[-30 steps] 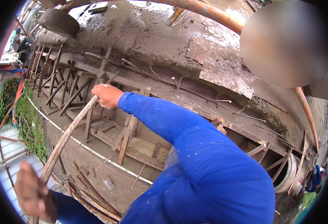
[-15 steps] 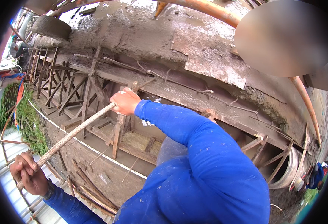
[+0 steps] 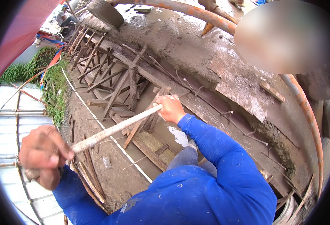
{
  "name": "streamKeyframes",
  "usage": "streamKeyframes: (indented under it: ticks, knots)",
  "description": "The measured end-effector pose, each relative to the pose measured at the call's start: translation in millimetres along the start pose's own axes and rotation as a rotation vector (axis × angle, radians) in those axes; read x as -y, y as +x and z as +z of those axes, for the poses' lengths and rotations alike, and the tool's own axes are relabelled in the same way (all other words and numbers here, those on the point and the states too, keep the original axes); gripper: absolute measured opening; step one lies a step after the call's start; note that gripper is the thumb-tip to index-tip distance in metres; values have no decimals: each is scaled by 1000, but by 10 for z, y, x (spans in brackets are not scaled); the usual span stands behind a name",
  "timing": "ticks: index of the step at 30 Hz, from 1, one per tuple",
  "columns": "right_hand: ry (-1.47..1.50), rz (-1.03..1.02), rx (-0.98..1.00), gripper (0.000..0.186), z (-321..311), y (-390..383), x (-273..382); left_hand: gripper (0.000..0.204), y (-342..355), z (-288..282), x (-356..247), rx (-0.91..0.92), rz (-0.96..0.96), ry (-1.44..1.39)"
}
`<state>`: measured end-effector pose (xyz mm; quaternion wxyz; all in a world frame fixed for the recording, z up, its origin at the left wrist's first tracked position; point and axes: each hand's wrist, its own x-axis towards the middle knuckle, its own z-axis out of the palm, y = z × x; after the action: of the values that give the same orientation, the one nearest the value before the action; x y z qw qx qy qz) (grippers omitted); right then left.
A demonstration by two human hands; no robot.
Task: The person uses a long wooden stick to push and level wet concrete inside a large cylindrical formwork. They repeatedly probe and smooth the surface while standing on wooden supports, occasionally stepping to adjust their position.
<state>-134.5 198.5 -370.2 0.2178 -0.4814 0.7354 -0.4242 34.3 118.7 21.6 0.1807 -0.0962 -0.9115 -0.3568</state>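
A pale, rough rope runs taut on a diagonal between my hands. My right hand grips it at the upper end, over the muddy timber formwork. My left hand is curled round it at the lower left, slightly smeared by motion. Both forearms are in blue sleeves. Below my right hand a timber board borders a wet, grey-brown trench, and one of my legs shows there.
Timber braces line the trench, with bent rebar alongside. An orange rusty pipe curves at right. Corrugated white sheeting and greenery lie left. A person sits at the upper left. The top right is blurred out.
The view has turned, shifting the scene. Both hands still grip the rope. My right hand has moved rightward in the picture, and my left hand has come up from the lower edge.
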Motion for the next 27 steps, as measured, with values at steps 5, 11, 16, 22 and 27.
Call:
streamKeyframes:
  ticks: [5,11,16,22,27]
  knots:
    - [26,-136,-59,35,4,425,458,28,16,-635,46,161,189,-23]
    - [77,-223,3,33,357,1261,636,25,-57,-981,472,289,259,-24]
    - [78,-278,-84,31,940,1924,507,18,-6,-939,1002,401,341,37]
    - [94,-273,-22,32,1552,2612,-216,20,-191,-202,1602,423,44,231]
    - [11,-122,96,36,1488,2275,-515,8,-325,70,1837,89,5,148]
